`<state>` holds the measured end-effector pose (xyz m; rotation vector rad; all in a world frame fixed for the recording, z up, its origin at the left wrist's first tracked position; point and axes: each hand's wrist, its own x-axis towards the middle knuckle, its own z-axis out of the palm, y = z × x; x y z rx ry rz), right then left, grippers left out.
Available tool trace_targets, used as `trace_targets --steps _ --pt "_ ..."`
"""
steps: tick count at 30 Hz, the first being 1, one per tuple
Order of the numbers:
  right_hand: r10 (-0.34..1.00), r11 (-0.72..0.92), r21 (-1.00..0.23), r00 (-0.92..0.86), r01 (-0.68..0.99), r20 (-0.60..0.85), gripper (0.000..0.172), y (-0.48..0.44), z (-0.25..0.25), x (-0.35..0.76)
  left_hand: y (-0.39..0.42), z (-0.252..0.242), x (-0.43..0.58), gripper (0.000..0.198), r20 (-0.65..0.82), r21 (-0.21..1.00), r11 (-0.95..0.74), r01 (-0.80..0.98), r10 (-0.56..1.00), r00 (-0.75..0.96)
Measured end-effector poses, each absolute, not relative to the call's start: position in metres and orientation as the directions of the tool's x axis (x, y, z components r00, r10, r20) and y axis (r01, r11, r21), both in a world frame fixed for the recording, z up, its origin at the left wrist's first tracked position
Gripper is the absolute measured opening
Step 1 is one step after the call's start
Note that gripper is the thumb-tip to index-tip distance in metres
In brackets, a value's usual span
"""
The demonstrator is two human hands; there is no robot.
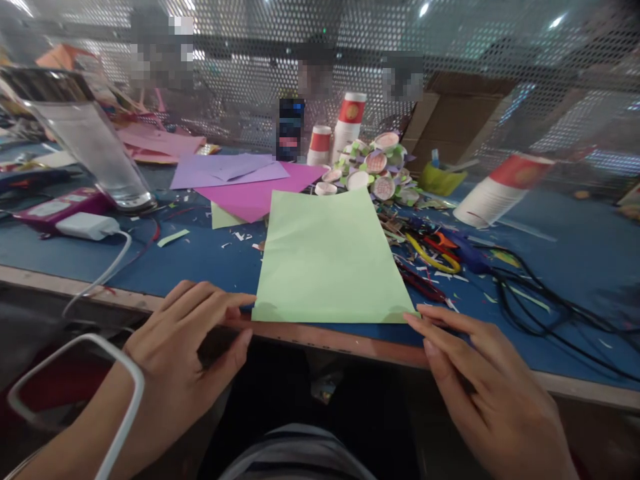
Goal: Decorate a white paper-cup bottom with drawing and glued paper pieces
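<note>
A light green paper sheet [330, 260] lies flat on the blue table mat [210, 263], its near edge along the table's front edge. My left hand [193, 347] rests at the sheet's near left corner, fingertips touching that corner. At the near right corner my right hand [480, 373] has its fingertips just reaching the paper. Neither hand grips anything.
Pink [255, 190] and purple paper [225, 170] lie behind the green sheet. Paper cups [495, 190], a cluster of paper flowers [380, 170], scissors [433, 253], black cables [540, 300], a glass [95, 143], a white charger [85, 225] and scraps litter the table. A perforated screen stands behind.
</note>
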<state>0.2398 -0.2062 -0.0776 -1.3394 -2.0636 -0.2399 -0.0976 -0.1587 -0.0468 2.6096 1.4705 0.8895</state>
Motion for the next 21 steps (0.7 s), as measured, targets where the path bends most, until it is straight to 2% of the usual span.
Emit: trace_targets --steps 4,7,10,16,21 --pt "0.759 0.429 -0.234 -0.208 0.872 0.617 0.036 -0.206 -0.075 0.237 -0.155 -0.045 -0.091 0.011 0.414 0.385 -0.512 0.768 0.84 0.351" --pt "0.769 0.385 -0.243 -0.164 0.89 0.618 0.031 -0.205 -0.072 0.236 -0.15 -0.041 -0.085 0.02 0.374 0.443 -0.466 0.766 0.873 0.315" --pt "0.783 0.338 -0.277 -0.105 0.9 0.613 0.024 -0.204 -0.069 0.238 -0.148 -0.037 -0.085 0.024 0.312 0.558 -0.394 0.73 0.915 0.255" --pt "0.831 0.23 -0.394 0.031 0.89 0.555 0.022 -0.206 -0.064 0.241 -0.151 -0.038 -0.091 0.018 0.247 0.795 -0.301 0.526 0.954 0.173" --pt "0.861 0.211 -0.476 0.069 0.854 0.504 0.022 -0.206 -0.057 0.237 -0.161 -0.048 -0.08 0.02 0.213 0.919 -0.177 0.351 0.975 -0.066"
